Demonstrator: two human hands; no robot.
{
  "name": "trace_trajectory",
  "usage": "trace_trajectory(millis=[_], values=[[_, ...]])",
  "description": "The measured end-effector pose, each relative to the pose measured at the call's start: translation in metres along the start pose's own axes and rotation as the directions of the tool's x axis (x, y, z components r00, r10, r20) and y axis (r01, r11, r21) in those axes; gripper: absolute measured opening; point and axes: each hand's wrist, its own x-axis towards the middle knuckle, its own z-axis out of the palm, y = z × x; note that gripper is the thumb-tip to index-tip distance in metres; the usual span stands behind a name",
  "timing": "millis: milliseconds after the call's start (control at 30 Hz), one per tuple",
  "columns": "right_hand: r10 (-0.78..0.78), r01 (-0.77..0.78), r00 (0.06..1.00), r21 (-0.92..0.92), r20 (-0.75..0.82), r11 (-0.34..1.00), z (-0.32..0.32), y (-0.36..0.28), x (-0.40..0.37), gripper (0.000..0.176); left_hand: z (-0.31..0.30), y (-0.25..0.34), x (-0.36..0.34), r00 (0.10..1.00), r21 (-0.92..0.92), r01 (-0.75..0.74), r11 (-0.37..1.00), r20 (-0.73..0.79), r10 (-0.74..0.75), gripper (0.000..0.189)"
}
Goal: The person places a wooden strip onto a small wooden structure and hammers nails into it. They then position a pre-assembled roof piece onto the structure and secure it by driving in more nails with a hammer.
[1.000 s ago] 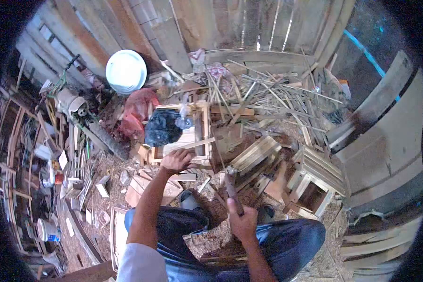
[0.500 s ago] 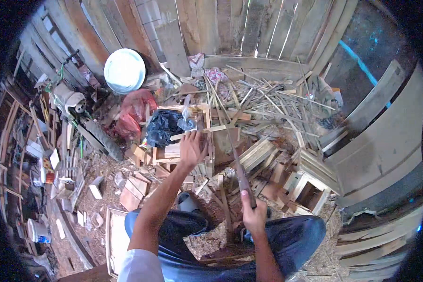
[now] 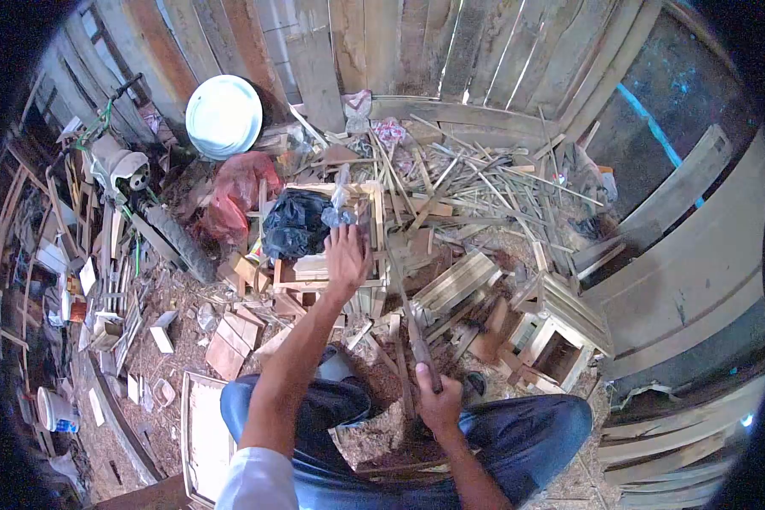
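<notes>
My left hand (image 3: pixel 346 262) reaches over a wooden box frame (image 3: pixel 376 208), palm down with its fingers stretched forward. Its fingertips are right at a small clear plastic bag (image 3: pixel 340 212), beside a black plastic bag (image 3: pixel 293 225) lying on the frame. The handle of a handsaw is in the grip of my right hand (image 3: pixel 439 401), above my right knee. From there the narrow saw blade (image 3: pixel 406 302) points up and forward, along the right side of the box frame.
Thin wooden strips (image 3: pixel 501 191) are heaped toward the plank wall (image 3: pixel 399 59). Small wooden frames (image 3: pixel 561 327) stand at the right. A white round lid (image 3: pixel 224 117), a red plastic bag (image 3: pixel 240 191) and a motorbike-like machine (image 3: pixel 127 170) are at the left. Wood shavings cover the floor.
The thin wooden strip under my left hand is no longer visible there; that hand now reaches at the clear bag. The saw has come back toward me and left, away from where the strip was.
</notes>
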Motion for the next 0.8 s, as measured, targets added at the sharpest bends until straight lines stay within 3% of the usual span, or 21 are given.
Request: trace_trajectory(millis=[33, 100, 167, 200, 267, 300, 367, 467, 567, 700, 767, 800], values=[[-0.010, 0.011, 1.000, -0.081, 0.012, 0.997, 0.003, 0.002, -0.001, 0.050, 0.013, -0.002, 0.003, 0.994, 0.058, -0.012, 0.998, -0.108, 0.018, 0.031], [0.054, -0.052, 0.998, -0.075, 0.025, 0.996, 0.003, 0.002, -0.001, 0.048, 0.041, -0.011, 0.014, 0.997, -0.013, 0.061, 0.998, -0.051, -0.061, 0.040], [0.014, -0.016, 1.000, -0.115, -0.017, 0.993, 0.003, 0.013, -0.002, 0.046, 0.058, -0.018, 0.020, 0.983, 0.052, 0.169, 0.984, -0.088, -0.164, 0.047], [0.025, -0.027, 1.000, -0.126, -0.017, 0.992, 0.002, 0.016, -0.001, 0.046, 0.065, -0.022, 0.021, 0.980, 0.052, 0.196, 0.979, -0.034, -0.194, 0.049], [0.080, -0.081, 0.997, 0.099, 0.013, 0.992, 0.004, 0.016, 0.001, 0.045, 0.064, -0.022, 0.019, 0.968, 0.076, 0.230, 0.970, 0.086, -0.236, 0.055], [0.090, -0.091, 0.996, 0.092, 0.018, 0.992, 0.007, 0.017, 0.003, 0.045, 0.063, -0.021, 0.018, 0.965, 0.075, 0.236, 0.969, 0.098, -0.242, 0.055], [-0.027, 0.022, 0.999, -0.122, -0.044, 0.992, 0.014, 0.016, 0.010, 0.043, 0.058, -0.016, 0.021, 0.952, 0.047, 0.287, 0.957, 0.095, -0.290, 0.055], [0.003, -0.003, 1.000, -0.025, -0.018, 1.000, 0.020, -0.015, 0.019, 0.045, 0.050, -0.009, 0.021, 0.938, 0.064, 0.312, 0.948, 0.139, -0.318, 0.054], [-0.087, 0.079, 0.995, -0.136, -0.053, 0.988, 0.037, -0.015, 0.034, 0.047, 0.045, -0.007, 0.025, 0.925, 0.076, 0.330, 0.941, 0.175, -0.338, 0.053], [0.009, -0.016, 0.993, -0.057, -0.122, 0.998, 0.067, -0.015, 0.059, 0.048, 0.045, -0.007, 0.025, 0.920, 0.063, 0.348, 0.936, 0.168, -0.353, 0.051], [-0.114, 0.078, 0.985, -0.253, -0.130, 0.964, 0.076, -0.004, 0.069, 0.040, 0.041, -0.005, 0.025, 0.915, 0.056, 0.360, 0.931, 0.173, -0.365, 0.051], [-0.107, 0.071, 0.986, -0.253, -0.129, 0.965, 0.076, -0.002, 0.060, 0.040, 0.039, -0.004, 0.026, 0.913, 0.049, 0.367, 0.929, 0.172, -0.370, 0.050]])
